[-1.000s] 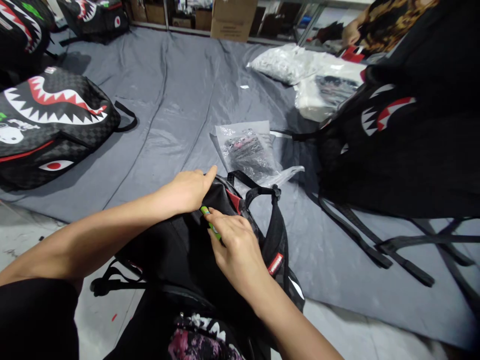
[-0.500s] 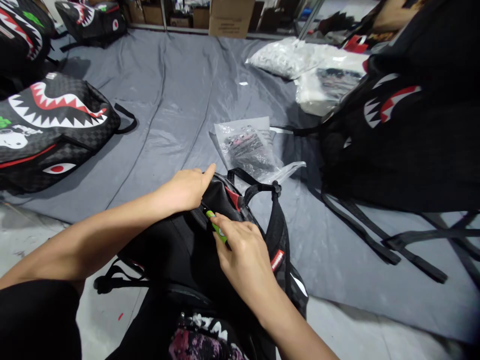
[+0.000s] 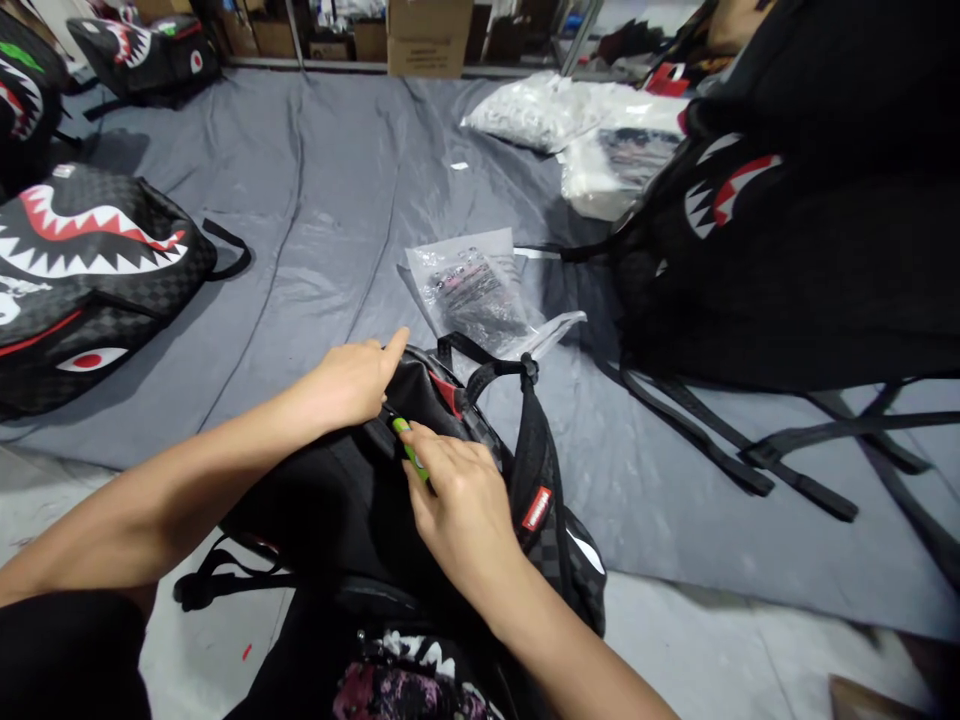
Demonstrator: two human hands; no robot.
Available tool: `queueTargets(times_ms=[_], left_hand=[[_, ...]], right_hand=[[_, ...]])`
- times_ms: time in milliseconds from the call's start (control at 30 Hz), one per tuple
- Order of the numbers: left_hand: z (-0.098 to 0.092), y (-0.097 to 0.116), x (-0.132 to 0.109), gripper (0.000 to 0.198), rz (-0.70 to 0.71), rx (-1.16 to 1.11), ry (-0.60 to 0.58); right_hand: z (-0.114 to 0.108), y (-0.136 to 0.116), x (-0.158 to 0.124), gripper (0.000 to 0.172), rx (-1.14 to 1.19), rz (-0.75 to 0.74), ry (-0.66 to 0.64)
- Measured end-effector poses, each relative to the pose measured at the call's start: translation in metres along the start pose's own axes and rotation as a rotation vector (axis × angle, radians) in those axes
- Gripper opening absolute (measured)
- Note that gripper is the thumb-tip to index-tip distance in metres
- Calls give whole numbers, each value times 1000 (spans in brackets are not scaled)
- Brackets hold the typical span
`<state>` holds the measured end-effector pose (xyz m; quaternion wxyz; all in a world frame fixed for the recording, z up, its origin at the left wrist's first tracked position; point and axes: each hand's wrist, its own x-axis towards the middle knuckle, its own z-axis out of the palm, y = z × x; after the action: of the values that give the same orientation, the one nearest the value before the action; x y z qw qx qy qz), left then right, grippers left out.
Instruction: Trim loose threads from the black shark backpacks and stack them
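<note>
A black backpack [image 3: 547, 500] with grey checker panels and a small red label lies in front of me, its top handle toward the far side. My left hand [image 3: 341, 385] grips the fabric at the backpack's top edge, fingers closed on it. My right hand [image 3: 454, 495] pinches a small green object [image 3: 409, 450] right at the backpack's top, beside the left hand. What the green object is I cannot make out.
A clear plastic bag [image 3: 472, 290] with dark contents lies just beyond the backpack on the grey tarp [image 3: 337, 180]. Shark-mouth backpacks lie at left [image 3: 82, 270] and piled at right [image 3: 787, 230]. White plastic bags [image 3: 570, 120] and cardboard boxes [image 3: 427, 35] are at the back.
Both hands stay at the backpack's top with the green object; the right fingers shift slightly. The view has drifted a little to the right.
</note>
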<state>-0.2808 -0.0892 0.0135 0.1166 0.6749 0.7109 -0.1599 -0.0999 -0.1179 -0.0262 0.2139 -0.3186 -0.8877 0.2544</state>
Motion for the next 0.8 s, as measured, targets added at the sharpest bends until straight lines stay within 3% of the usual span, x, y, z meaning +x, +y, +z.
queueTargets(times_ms=[133, 333, 467, 633, 800], left_hand=[[1, 0, 2, 79, -7, 13, 1], [0, 0, 1, 78, -4, 16, -5], [2, -1, 2, 80, -9, 19, -14], [2, 0, 3, 80, -25, 21, -14], [1, 0, 2, 80, -29, 6, -17]], right_hand=[[11, 5, 4, 30, 161, -24, 83], [0, 3, 1, 27, -27, -4, -30], [3, 3, 3, 29, 127, -26, 38], [2, -1, 2, 27, -33, 28, -27], [3, 2, 4, 28, 93, -28, 14]])
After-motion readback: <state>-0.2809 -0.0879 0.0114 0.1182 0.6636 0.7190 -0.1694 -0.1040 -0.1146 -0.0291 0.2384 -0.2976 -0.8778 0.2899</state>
